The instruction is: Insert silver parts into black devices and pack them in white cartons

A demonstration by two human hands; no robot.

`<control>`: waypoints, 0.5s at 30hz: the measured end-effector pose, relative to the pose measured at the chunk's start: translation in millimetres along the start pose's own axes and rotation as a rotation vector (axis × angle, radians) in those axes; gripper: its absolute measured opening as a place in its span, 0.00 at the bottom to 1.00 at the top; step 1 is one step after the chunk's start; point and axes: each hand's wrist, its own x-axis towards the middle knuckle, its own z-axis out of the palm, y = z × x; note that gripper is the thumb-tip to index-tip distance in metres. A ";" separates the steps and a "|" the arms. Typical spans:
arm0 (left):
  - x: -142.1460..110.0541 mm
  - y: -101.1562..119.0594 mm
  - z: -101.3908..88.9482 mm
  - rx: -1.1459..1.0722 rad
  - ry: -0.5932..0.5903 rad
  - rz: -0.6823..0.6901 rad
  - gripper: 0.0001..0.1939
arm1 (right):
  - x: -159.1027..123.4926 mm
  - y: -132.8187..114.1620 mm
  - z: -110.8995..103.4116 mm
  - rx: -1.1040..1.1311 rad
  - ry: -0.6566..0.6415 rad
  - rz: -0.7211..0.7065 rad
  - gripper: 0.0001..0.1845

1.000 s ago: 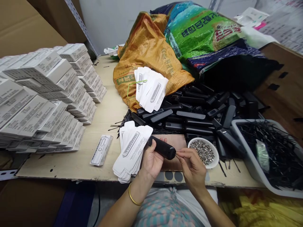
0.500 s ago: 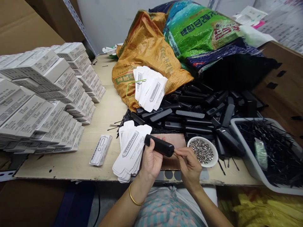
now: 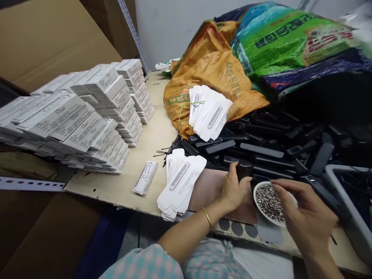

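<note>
My left hand (image 3: 235, 189) grips a black plastic casing (image 3: 243, 169) just left of the white bowl (image 3: 257, 204) of small metal pieces. My right hand (image 3: 308, 217) hovers over the bowl's right side, fingers spread and holding nothing that I can see. Behind both hands lies a heap of black casings (image 3: 276, 143). A fan of white flat card sleeves (image 3: 181, 183) lies on the table to the left of my left hand.
Stacks of white printed boxes (image 3: 87, 120) fill the left of the table. One single box (image 3: 145, 177) lies alone. Orange and green woven sacks (image 3: 221, 66) sit at the back with more card sleeves (image 3: 209, 112). A grey tray (image 3: 348, 201) stands at right.
The view swung left. My left hand carried the black casing to the right, up near the bowl. My right hand left the casing's end and moved over the bowl.
</note>
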 end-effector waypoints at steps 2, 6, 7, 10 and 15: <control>2.4 8.1 -19.4 0.119 -0.085 0.000 0.32 | 13.8 -10.2 18.4 -0.067 -0.178 -0.091 0.09; -26.0 9.1 -98.2 0.520 -0.041 0.063 0.31 | 21.8 -26.3 83.0 -0.160 -0.559 -0.225 0.07; -34.6 4.4 -118.6 0.617 0.036 0.022 0.32 | 20.2 -30.2 101.2 -0.179 -0.628 -0.225 0.06; -50.6 -16.2 -161.2 0.761 0.119 -0.191 0.39 | 15.9 -40.7 147.3 -0.312 -0.765 -0.152 0.14; -49.1 -24.8 -174.9 0.657 0.104 -0.167 0.42 | 35.3 -44.6 157.2 -0.354 -0.909 -0.074 0.06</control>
